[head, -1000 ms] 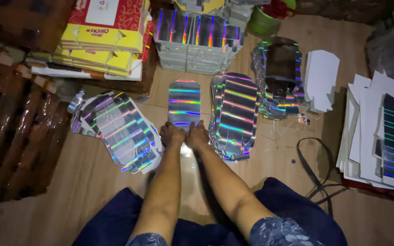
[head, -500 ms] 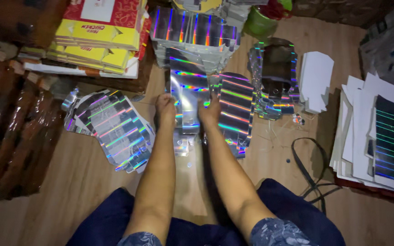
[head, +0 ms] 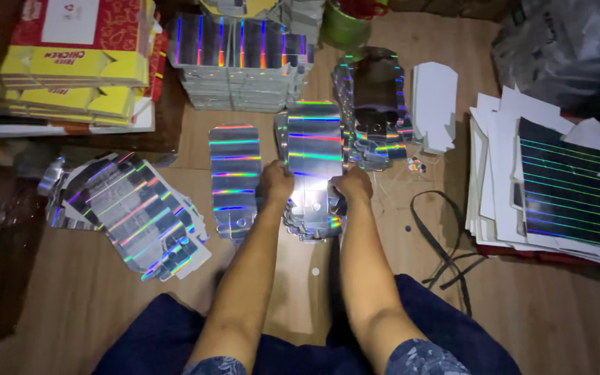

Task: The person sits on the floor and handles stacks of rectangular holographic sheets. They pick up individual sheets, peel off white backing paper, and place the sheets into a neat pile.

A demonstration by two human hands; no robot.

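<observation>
Both my hands grip one holographic silver die-cut card sheet (head: 314, 149) by its side edges. My left hand (head: 277, 182) pinches the left edge and my right hand (head: 353, 185) the right edge. The sheet lies over a stack of similar holographic sheets (head: 312, 226) on the wooden floor, straight ahead of my knees. A single holographic sheet (head: 235, 173) lies flat just left of my left hand.
A fanned pile of holographic sheets (head: 133, 215) lies at left. Folded holographic stacks (head: 241, 62) and yellow-red cartons (head: 71, 66) stand at the back. More holographic cut-outs (head: 376, 104), white card blanks (head: 435, 104), large sheets (head: 557, 187) and a black strap (head: 439, 239) are at right.
My hands left the near end of the sheet lying on the floor, raised a sheet, and now hold one over the stack to the right. The view shifted right.
</observation>
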